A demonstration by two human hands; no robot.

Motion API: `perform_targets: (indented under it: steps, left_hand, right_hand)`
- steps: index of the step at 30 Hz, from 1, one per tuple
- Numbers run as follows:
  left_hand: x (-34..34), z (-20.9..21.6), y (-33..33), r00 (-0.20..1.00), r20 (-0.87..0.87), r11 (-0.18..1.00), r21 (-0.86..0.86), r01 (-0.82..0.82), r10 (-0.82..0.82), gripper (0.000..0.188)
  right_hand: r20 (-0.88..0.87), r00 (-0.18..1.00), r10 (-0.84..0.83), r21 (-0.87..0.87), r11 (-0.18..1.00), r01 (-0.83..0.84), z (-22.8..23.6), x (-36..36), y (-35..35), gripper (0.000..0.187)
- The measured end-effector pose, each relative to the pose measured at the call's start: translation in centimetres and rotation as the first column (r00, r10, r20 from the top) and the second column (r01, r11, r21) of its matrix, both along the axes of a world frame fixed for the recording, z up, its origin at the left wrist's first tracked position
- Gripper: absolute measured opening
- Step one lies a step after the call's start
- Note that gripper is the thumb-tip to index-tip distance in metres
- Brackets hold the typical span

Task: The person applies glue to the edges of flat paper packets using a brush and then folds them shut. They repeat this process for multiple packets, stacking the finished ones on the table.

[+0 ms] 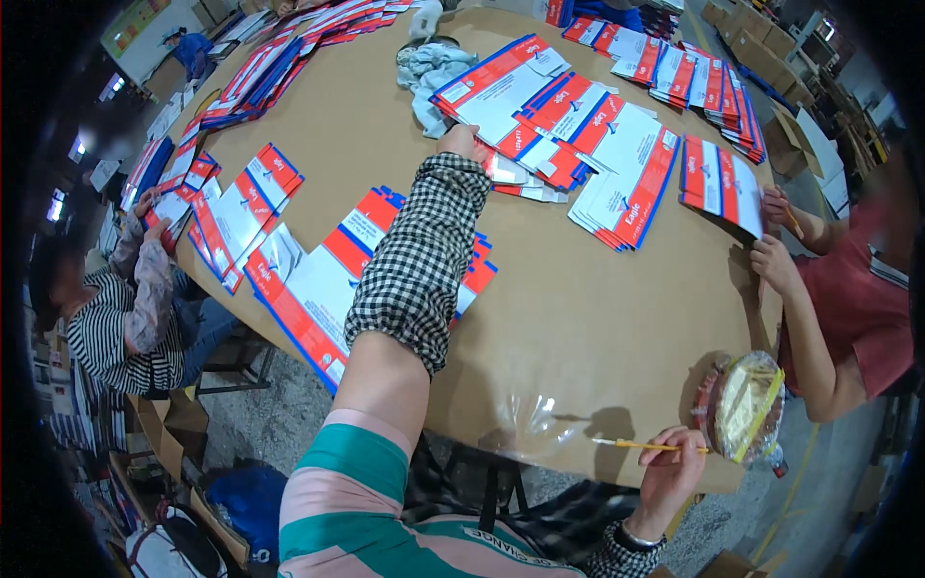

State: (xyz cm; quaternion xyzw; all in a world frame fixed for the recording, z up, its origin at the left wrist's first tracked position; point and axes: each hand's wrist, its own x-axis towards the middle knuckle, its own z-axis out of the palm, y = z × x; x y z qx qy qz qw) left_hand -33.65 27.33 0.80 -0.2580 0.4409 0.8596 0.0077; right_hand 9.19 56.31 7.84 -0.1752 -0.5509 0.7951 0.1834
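Pink-and-green sleeve fabric lies nearest the camera, and beyond it a checked sleeve cover wraps the outstretched left forearm. At its end the left hand meets the near edge of a spread of flat printed sheets, red, white and blue, lying overlapped on the far half of the bench; whether its fingers are clamped on a sheet or only resting there, I cannot tell. The right hand has its fingers closed around a thin brush over the near edge.

Each sheet looks like thin, smooth card: light, springy, fairly stiff when flat, probably prone to sliding over its neighbours and easy to crease. A pinch at an exposed edge or corner should suit best, one layer at a time.

The bench is broad, brown and rounded, with a pale rag at the far side, clear plastic film at the near edge and a round tub near the right hand. Co-workers sit left and right, the right one holding another sheet. Grey speckled floor and cardboard boxes fill the workshop around them.
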Motion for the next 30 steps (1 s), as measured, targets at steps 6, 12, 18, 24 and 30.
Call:
perform_targets:
  steps: [6, 12, 18, 24, 30]
  left_hand:
    - [-7.0, -3.8, -1.4, 0.982, 0.167, 0.976, -0.181, 0.120, -0.090, 0.036]
    - [-7.5, -1.0, -0.7, 0.945, 0.263, 0.749, -0.583, 0.316, -0.194, 0.029]
    - [-6.9, 1.2, -3.0, 0.985, -0.161, 0.852, -0.523, -0.026, -0.069, 0.023]
    - [10.2, 9.0, -6.3, 0.925, -0.372, 0.857, -0.447, -0.257, 0.083, 0.028]
    - [26.8, 8.5, -5.7, 0.865, -0.442, 0.907, -0.217, -0.360, 0.238, 0.015]
  right_hand:
    - [0.045, 0.997, 0.060, 0.005, 0.998, -0.060, -1.4, -2.9, 0.4, 0.024]
    - [0.043, 0.997, 0.068, 0.003, 0.998, -0.068, -2.2, -3.2, 0.7, 0.025]
    - [-0.005, 0.998, 0.070, -0.004, 0.998, -0.070, -1.8, -2.0, 1.0, 0.025]
    - [-0.080, 0.996, 0.036, -0.029, 0.999, -0.038, -0.1, 0.5, 0.3, 0.026]
    - [-0.194, 0.981, 0.007, -0.017, 1.000, -0.011, 2.5, 4.6, 0.8, 0.026]
